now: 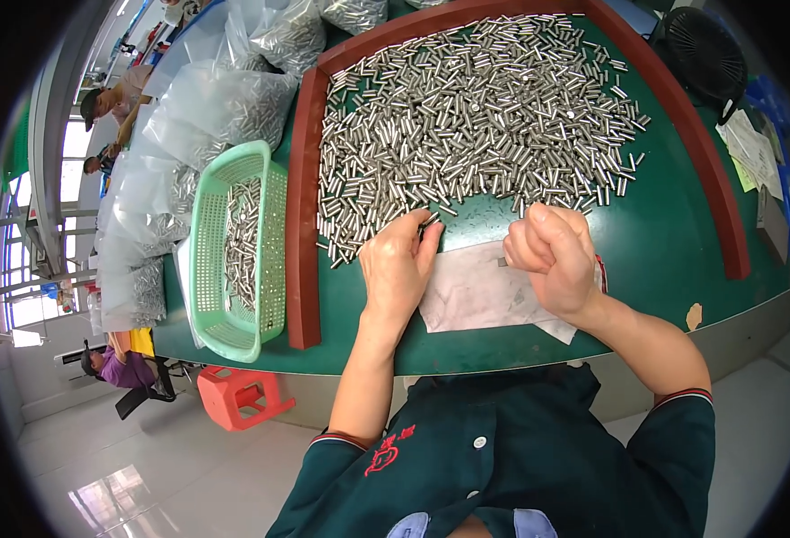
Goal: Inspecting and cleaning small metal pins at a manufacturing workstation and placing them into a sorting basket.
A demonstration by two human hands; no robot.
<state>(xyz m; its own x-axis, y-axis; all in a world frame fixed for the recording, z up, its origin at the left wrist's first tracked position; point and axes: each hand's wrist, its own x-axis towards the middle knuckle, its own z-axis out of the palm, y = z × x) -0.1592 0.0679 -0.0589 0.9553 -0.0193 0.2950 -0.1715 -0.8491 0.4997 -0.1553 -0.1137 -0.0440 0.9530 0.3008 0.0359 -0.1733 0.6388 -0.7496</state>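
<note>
Two hands of yours stand apart over the green table (655,305): your left hand (393,269) pinches at least one metal pin (432,218) between thumb and fingers, at the near edge of the heap of pins (485,117), while your right hand (556,260) curls into a fist over the pale cloth (467,291); whether it holds anything you cannot tell from here. A fingertip pinch probably suits such small, slim pieces, and the reddish-brown rail (303,224) around the heap likely stops them rolling off. The cloth perhaps keeps the working spot clean. That rail's left side stands between the heap and the green basket (200,260), which holds more pins. Clear bags (220,112) of metal parts crowd the far left; beyond the right side sit a black fan (704,58) and papers (749,152).
</note>
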